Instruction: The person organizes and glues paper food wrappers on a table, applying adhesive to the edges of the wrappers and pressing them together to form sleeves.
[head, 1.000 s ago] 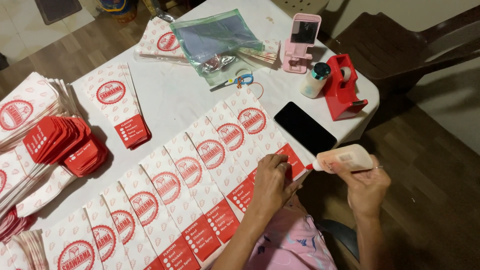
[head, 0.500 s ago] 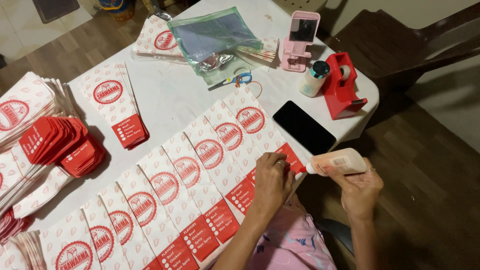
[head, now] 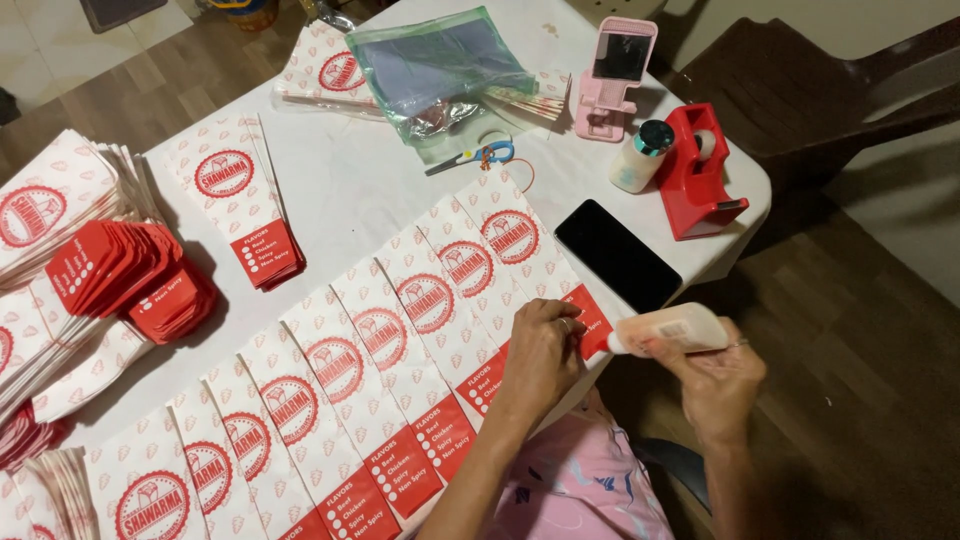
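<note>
— Where were the hands?

— At the near right edge of the white table (head: 360, 190). The left hand (head: 540, 352) lay palm down, fingers curled together, pressing the red end of the rightmost paper sleeve (head: 520, 250) in an overlapping row of paper sleeves (head: 330, 380). The right hand (head: 715, 375) was closed around a white glue bottle (head: 670, 330), its tip pointing left and touching that red end just beside the left hand.

— And around them?

— A black phone (head: 617, 255) lay just beyond the bottle. Farther right stood a red tape dispenser (head: 700, 170) with a small white bottle (head: 642, 158) beside it. A fanned stack of sleeves (head: 90, 260) sat far left.
</note>
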